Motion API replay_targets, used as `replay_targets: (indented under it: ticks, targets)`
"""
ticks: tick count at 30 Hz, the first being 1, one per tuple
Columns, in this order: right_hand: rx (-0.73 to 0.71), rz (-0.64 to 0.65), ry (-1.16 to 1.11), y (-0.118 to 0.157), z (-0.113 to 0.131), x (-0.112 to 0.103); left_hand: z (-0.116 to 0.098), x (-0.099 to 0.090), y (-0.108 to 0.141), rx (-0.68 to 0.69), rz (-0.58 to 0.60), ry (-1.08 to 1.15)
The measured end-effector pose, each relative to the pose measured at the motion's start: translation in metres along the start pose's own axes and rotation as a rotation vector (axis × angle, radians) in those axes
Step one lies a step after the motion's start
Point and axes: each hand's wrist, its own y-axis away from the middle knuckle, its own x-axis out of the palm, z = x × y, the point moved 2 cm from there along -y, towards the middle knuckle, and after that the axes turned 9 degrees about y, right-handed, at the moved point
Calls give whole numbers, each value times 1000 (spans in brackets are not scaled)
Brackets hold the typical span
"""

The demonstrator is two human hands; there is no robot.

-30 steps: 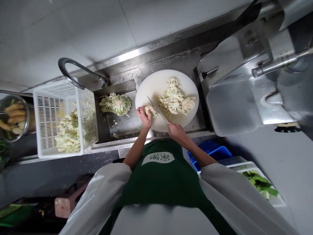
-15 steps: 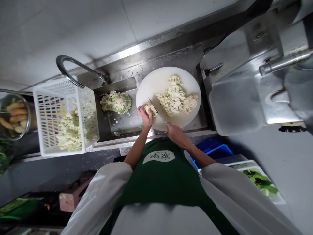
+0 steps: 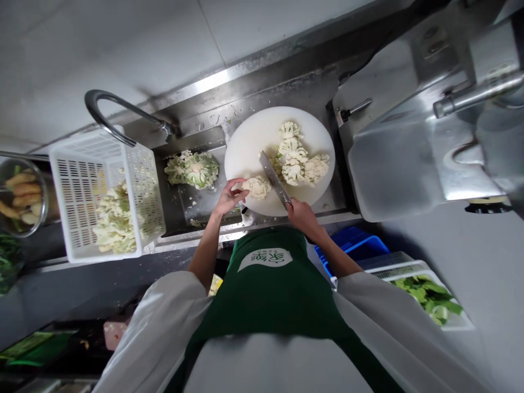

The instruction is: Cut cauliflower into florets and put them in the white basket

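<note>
- Far left of the left hand's grip: white slatted basket (image 3: pixel 133 202) with cut cauliflower (image 3: pixel 117 224); curved faucet (image 3: pixel 90 103) arches above its far corner.
- Just left of that grip, slightly beyond it: leafy cauliflower head (image 3: pixel 193 170) in the sink basin (image 3: pixel 208 204).
- Left hand (image 3: pixel 231 198): fingers parted, tips at the near-left end of a cauliflower piece (image 3: pixel 258 187). Cannot tell whether it grips the piece or only touches it.
- Said piece rests on the round white cutting board (image 3: pixel 245 139), between the left fingertips and the blade.
- Kitchen knife (image 3: pixel 273 176): slants from the right fist, tip pointing away and leftward; blade just right of the piece.
- Right hand (image 3: pixel 302 219): clenched around the knife handle.
- Beyond the right fist, on the board: cauliflower florets (image 3: pixel 292 158), clustered right of the blade.
- Well right of the right fist: metal slicing machine (image 3: pixel 393 172); nearer the body, green leaves (image 3: pixel 429 297) in a white crate (image 3: pixel 458 327).
</note>
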Motion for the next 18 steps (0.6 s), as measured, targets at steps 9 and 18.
replay_targets:
  ticks: [9, 18]
  targets:
    - [-63, -16, 0, -15, 24, -8, 8, 33, -2, 156, -53, -486]
    - [-169, 75, -76, -33, 22, -22, 26, 48, 9, 114, -512, 20]
